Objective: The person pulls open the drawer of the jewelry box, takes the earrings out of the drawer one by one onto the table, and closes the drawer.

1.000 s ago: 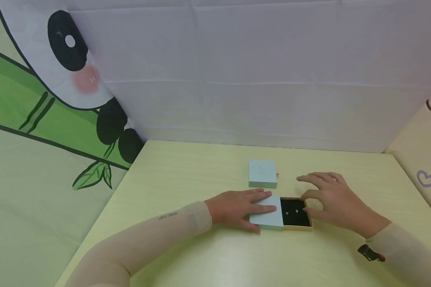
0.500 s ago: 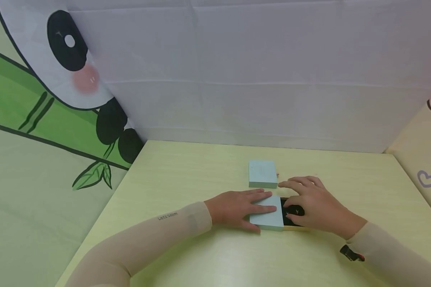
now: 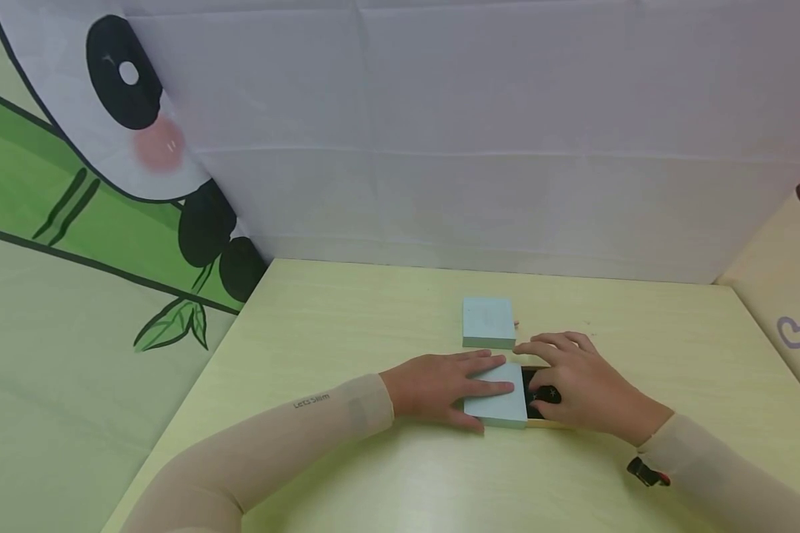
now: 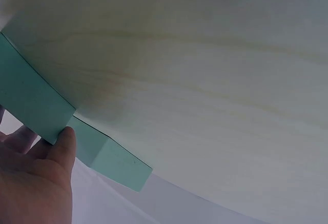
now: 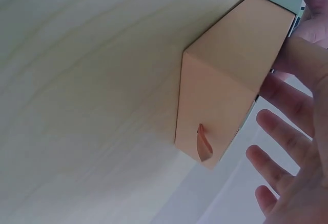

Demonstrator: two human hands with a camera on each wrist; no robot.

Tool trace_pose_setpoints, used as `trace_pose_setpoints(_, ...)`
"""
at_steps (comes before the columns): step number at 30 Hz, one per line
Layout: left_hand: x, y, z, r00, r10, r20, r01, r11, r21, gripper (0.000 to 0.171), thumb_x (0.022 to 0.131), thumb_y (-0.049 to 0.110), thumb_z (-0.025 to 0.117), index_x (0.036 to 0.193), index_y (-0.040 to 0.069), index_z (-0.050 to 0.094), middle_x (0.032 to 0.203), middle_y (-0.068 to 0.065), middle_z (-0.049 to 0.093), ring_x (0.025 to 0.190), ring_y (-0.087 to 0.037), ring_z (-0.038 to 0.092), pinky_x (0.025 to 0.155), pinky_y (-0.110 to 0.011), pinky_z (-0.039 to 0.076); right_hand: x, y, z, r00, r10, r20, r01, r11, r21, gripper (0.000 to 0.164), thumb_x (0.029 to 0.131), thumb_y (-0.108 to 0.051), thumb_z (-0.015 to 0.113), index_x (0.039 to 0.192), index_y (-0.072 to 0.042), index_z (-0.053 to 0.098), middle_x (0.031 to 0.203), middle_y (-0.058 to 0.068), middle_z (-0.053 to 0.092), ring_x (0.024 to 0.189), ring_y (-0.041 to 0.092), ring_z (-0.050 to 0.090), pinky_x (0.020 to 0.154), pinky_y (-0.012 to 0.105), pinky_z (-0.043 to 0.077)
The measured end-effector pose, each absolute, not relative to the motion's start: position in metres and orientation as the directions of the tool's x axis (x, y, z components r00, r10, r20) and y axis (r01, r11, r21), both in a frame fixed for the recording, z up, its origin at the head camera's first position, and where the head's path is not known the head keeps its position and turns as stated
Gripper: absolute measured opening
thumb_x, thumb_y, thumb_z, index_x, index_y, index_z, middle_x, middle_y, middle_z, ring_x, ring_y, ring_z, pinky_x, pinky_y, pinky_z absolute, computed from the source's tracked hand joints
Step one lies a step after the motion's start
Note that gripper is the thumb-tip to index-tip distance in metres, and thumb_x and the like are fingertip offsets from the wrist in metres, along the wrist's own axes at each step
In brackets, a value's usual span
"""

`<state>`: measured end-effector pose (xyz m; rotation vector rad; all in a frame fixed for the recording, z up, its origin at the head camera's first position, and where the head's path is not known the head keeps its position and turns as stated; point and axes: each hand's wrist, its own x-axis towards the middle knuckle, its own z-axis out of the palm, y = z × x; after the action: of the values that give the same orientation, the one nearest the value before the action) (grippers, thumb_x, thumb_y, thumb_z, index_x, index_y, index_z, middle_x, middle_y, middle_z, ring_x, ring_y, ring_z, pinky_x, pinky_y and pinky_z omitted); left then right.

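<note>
My left hand (image 3: 440,389) lies with fingers spread on the pale blue sleeve (image 3: 496,413) of a small drawer box; in the left wrist view a finger shows along the sleeve's (image 4: 36,88) edge. From its right end slides out a drawer with a tan outside (image 5: 230,55) and black lining, a ribbon pull (image 5: 204,144) on its front. My right hand (image 3: 583,392) reaches over the drawer, thumb and index finger down at the lining. A tiny silver star (image 3: 552,393) shows between them. I cannot tell whether their tips pinch anything. The other right fingers are extended.
Behind the near box stands a second pale blue box (image 3: 488,322) with a small tab at its right side. Both rest on a light wood-grain table (image 3: 347,326). A white cloth (image 3: 440,207) hangs at the back, a printed panda panel (image 3: 140,244) on the left.
My right hand has moved left, from the drawer's right edge to over its lining, thumb and index finger lowering between the stars. The left hand has stayed on the sleeve.
</note>
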<state>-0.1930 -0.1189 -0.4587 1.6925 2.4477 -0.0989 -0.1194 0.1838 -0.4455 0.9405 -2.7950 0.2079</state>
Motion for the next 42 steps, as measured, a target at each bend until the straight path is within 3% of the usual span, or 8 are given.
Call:
trace_pose_setpoints(24,-0.1923,-0.1196,-0.4588,-0.351,0.923,-0.159,0.932,0.361,0.038,0.085,0.113,0.078,0.062,0.187,0.048,0.032,0.201,0.009,0.022,0.187,-0.015,0.025,0.128,-0.035,0.059,-0.1233,0.1805,-0.4446,-0.79,-0.582,0.192,-0.606,0.789,-0.102,0.021,0.086,-0.019,0.104,0.088,-0.032,0.088,0.154,0.003,0.08,0.148,0.041,0.07,0.116,0.075,0.053)
trace_pose_setpoints(42,-0.1933,-0.119,-0.4586,-0.347,0.924,-0.163,0.933,0.358,0.041,0.085,0.113,0.078,0.061,0.187,0.048,0.031,0.201,0.008,0.02,0.187,-0.016,0.025,0.135,-0.036,0.054,-0.1258,0.1799,-0.4475,-0.801,-0.573,0.175,-0.596,0.793,-0.129,0.036,0.085,-0.018,0.104,0.079,-0.038,0.074,0.155,0.003,0.078,0.148,0.042,0.069,0.116,0.075,0.052)
